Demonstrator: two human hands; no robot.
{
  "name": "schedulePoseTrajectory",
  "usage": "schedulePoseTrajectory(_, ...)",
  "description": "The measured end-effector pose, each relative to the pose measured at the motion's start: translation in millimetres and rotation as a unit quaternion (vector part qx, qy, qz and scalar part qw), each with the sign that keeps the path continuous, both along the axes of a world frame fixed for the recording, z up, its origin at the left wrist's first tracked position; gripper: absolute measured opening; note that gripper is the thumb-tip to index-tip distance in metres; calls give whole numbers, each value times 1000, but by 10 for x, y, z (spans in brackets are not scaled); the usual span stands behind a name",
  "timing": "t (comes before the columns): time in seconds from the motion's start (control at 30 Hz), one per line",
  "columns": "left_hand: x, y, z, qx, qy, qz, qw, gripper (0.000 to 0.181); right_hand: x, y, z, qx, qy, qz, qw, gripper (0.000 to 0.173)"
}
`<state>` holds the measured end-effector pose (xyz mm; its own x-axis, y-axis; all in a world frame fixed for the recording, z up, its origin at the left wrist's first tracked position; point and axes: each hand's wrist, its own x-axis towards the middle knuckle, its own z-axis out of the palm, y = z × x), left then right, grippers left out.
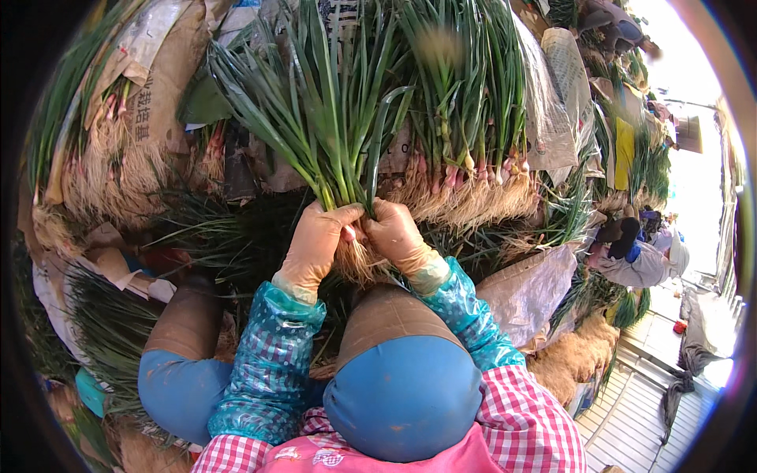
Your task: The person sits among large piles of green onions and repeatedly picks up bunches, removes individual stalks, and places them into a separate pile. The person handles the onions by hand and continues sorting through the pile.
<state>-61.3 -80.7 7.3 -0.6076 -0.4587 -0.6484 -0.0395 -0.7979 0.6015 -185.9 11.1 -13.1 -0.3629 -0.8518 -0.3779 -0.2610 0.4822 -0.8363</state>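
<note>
Both my hands, in pale orange rubber gloves, meet in front of my knees around a bunch of green garlic plants (340, 136). My left hand (316, 245) grips the stems from the left, its thumb across them. My right hand (402, 233) closes on the bunch's right side, next to a bent leaf. Long leaves fan upward and away from me, while a pinkish bulb and pale roots (358, 257) hang between the hands. Just beyond lies a row of similar plants (473, 171), roots towards me.
More rooted plants (121, 148) lie on printed paper sacks (171, 77) at the left. Loose greens (106, 325) cover the ground beside my left leg. A plastic sheet (532, 290) lies right of my knee. Another person (639, 257) is at work at the right, near a metal grating (621, 390).
</note>
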Motion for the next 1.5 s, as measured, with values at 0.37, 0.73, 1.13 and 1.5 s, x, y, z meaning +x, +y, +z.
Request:
schedulePoseTrajectory(0.37, 115, 35, 33, 116, 108, 69, 985, 20, -81, -289, 240, -48, -255, -132, 957, 21)
schedulePoseTrajectory(0.73, 303, 22, 397, 285, 388, 150, 863, 20, -182, -22, -28, 39, -291, -111, 949, 22)
schedulePoseTrajectory(1.13, 361, -39, 335, 359, 525, 140, 759, 23, -388, 212, 615, -46, 137, 59, 988, 54)
schedulePoseTrajectory(1.5, 286, 128, 354, 279, 353, 149, 881, 17, -21, -485, 329, -164, 177, -22, 970, 19)
